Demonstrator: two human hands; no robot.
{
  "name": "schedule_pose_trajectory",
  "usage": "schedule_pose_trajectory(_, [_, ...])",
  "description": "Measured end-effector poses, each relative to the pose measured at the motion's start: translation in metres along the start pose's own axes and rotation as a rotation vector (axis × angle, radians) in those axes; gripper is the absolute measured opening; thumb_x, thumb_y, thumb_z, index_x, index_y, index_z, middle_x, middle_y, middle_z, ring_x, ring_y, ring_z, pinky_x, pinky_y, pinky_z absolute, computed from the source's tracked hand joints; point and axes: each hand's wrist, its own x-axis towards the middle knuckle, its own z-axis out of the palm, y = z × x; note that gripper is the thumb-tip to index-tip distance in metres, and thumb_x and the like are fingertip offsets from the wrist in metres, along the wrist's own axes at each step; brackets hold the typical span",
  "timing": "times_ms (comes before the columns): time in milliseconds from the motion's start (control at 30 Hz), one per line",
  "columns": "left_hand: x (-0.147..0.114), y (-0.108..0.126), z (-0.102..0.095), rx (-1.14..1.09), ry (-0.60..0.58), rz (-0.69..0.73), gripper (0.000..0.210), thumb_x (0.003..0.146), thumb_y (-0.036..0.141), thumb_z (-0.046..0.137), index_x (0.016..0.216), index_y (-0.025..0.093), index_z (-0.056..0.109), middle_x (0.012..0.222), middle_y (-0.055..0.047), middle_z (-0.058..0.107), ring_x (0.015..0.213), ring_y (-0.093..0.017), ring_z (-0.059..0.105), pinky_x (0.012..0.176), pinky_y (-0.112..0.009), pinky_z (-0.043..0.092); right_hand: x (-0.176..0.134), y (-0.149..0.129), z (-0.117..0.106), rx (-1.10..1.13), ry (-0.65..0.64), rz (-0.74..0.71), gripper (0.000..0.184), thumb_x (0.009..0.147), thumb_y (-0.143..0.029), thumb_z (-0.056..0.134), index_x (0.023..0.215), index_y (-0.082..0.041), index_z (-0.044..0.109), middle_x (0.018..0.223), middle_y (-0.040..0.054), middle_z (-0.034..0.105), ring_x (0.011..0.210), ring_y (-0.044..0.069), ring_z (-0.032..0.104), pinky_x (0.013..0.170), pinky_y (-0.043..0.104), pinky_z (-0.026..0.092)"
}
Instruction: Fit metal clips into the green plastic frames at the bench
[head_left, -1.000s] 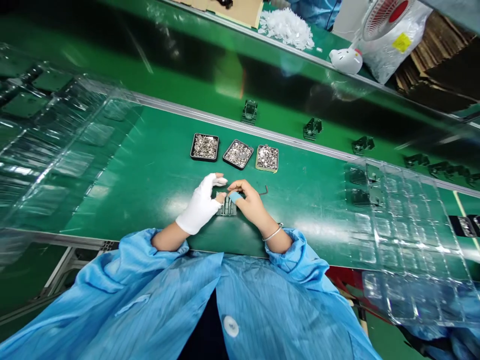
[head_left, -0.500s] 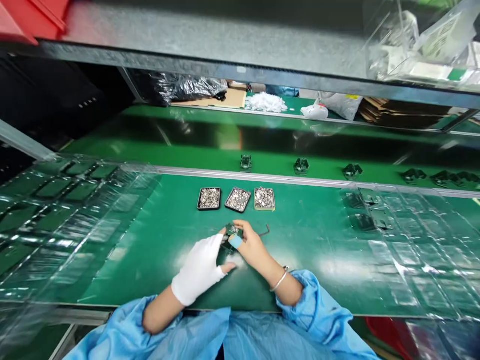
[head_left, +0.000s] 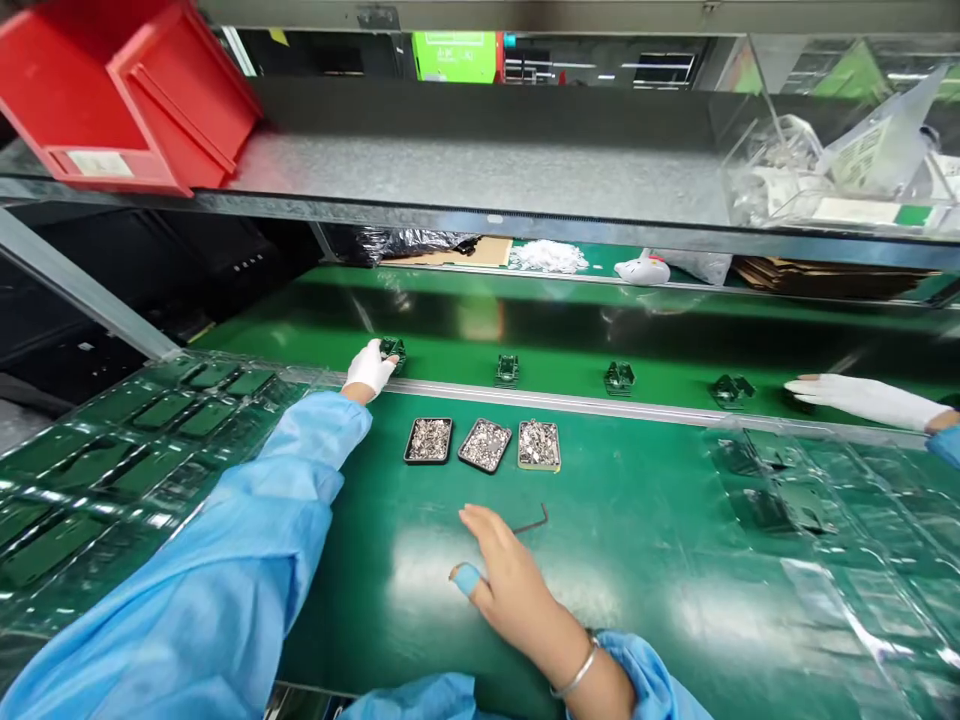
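Note:
My left hand [head_left: 368,368], in a white glove with bare fingertips, reaches forward to the green strip behind the metal rail. Its fingers are closed on a small green circuit board assembly [head_left: 393,352], partly hidden by the hand. My right hand [head_left: 517,585] is bare, with blue tape round the thumb. It hovers over the green work surface, fingers apart and holding nothing. A small L-shaped hex key [head_left: 534,519] lies just beyond its fingers. Three small trays of metal parts, the left tray [head_left: 428,441], the middle tray [head_left: 484,445] and the right tray [head_left: 539,444], stand in a row ahead.
Similar assemblies stand along the strip [head_left: 507,370]. A co-worker's white-gloved hand [head_left: 862,397] reaches in from the right over a dark piece. Clear plastic blister trays lie left [head_left: 90,440] and right [head_left: 847,560]. A metal shelf [head_left: 480,170] with a red bin [head_left: 150,100] spans above.
My left hand has carried the assembly from in front of me forward and left to the strip. My right hand has let go of it and opened. A co-worker's hand has appeared at right.

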Motion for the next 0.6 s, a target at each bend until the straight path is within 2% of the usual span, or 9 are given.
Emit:
schedule_pose_trajectory(67, [0.014,0.000,0.006,0.021,-0.011,-0.049,0.060,0.084,0.032,0.056,0.136,0.007,0.043,0.129,-0.025,0.057,0.121,-0.035,0.054,0.100,-0.045,0.043,0.000,0.001,0.001,-0.054,-0.020,-0.001,0.061,0.081,-0.012,0.053,0.141,-0.014,0.042,0.144,0.0167,0.046,0.135,0.026,0.044,0.113,0.047,0.039])
schedule_pose_trajectory(200, [0.024,0.002,0.011,0.041,-0.059,-0.096,0.062,0.080,0.035,0.061,0.131,0.004,0.047,0.127,-0.029,0.056,0.119,-0.037,0.056,0.096,-0.046,0.044,0.000,0.004,0.000,-0.106,-0.002,-0.005,0.061,0.080,-0.010,0.053,0.140,-0.014,0.045,0.142,0.0158,0.049,0.132,0.027,0.048,0.111,0.045,0.043])
schedule_pose_trajectory(267, [0.026,0.007,0.006,0.044,-0.066,-0.090,0.068,0.080,0.038,0.061,0.133,-0.001,0.043,0.129,-0.033,0.053,0.119,-0.038,0.055,0.095,-0.047,0.043,0.000,0.005,0.000,-0.109,0.015,-0.004,0.059,0.081,-0.011,0.053,0.139,-0.017,0.046,0.141,0.0145,0.052,0.130,0.026,0.050,0.109,0.045,0.045])
schedule_pose_trajectory(333, [0.026,0.014,-0.006,0.035,-0.066,-0.048,0.071,0.082,0.039,0.059,0.136,-0.002,0.040,0.132,-0.033,0.051,0.120,-0.035,0.055,0.097,-0.044,0.043,0.000,0.007,0.001,-0.100,0.027,-0.008,0.056,0.082,-0.012,0.054,0.137,-0.019,0.048,0.138,0.0133,0.054,0.127,0.026,0.053,0.107,0.044,0.048])
schedule_pose_trajectory(400, [0.020,0.016,-0.028,0.014,-0.075,0.026,0.063,0.085,0.036,0.055,0.137,0.003,0.042,0.134,-0.023,0.054,0.120,-0.028,0.056,0.099,-0.034,0.042,0.000,0.010,0.000,-0.092,0.026,-0.020,0.053,0.083,-0.013,0.053,0.135,-0.018,0.049,0.136,0.0133,0.056,0.125,0.025,0.055,0.106,0.043,0.049])
schedule_pose_trajectory(467, [0.008,0.009,-0.062,-0.002,-0.086,0.095,0.050,0.086,0.034,0.052,0.133,0.013,0.051,0.130,-0.011,0.060,0.116,-0.021,0.058,0.098,-0.026,0.042,-0.001,0.013,-0.001,-0.097,0.018,-0.031,0.049,0.085,-0.015,0.051,0.134,-0.017,0.050,0.134,0.0144,0.057,0.123,0.025,0.057,0.103,0.043,0.051])
schedule_pose_trajectory(533, [-0.013,-0.014,-0.104,0.055,-0.062,0.153,0.039,0.086,0.035,0.052,0.120,0.018,0.063,0.121,-0.005,0.066,0.110,-0.020,0.060,0.097,-0.025,0.041,-0.001,0.015,-0.003,-0.111,0.008,-0.034,0.045,0.088,-0.017,0.049,0.133,-0.017,0.051,0.132,0.0151,0.059,0.120,0.026,0.059,0.100,0.043,0.053])
schedule_pose_trajectory(600, [-0.043,-0.050,-0.147,0.268,0.020,0.198,0.036,0.088,0.037,0.048,0.108,0.015,0.068,0.111,-0.007,0.069,0.107,-0.024,0.060,0.097,-0.032,0.042,-0.001,0.017,-0.006,-0.130,0.002,-0.037,0.041,0.090,-0.021,0.048,0.131,-0.017,0.051,0.130,0.0149,0.060,0.116,0.025,0.062,0.097,0.043,0.055])
